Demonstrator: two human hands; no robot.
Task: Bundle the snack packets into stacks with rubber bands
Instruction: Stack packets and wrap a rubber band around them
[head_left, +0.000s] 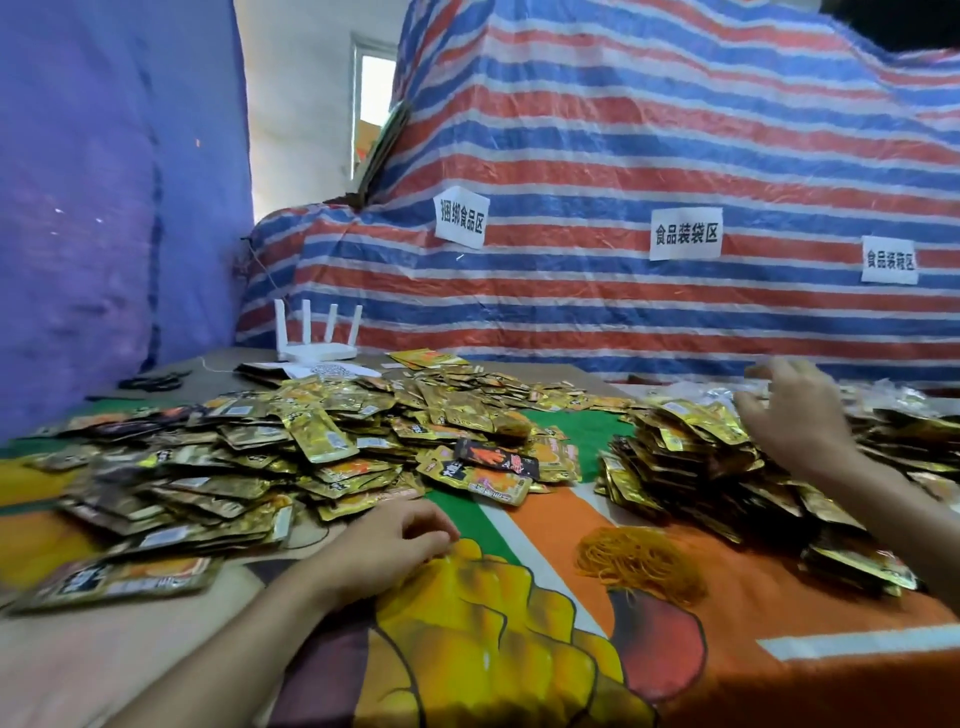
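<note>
Behind, sign 捆绑食品区 (460, 218), sign 食品装袋区 (685, 234); left fingers (432, 535) loose, empty; right fingers (795, 371) spread.

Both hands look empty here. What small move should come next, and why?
Probably the left hand should gather a few loose packets from the heap just beside it: it holds nothing, the right hand hovers open over the right-hand pile, and the rubber bands lie untouched on the cloth.

Gold and black snack packets (311, 441), one black with red print (496, 457); orange rubber bands (641, 564); an orange, green and yellow printed cloth (519, 597); red-blue-white striped tarp (623, 130), upper right; purple sheet (104, 182), upper left
</note>
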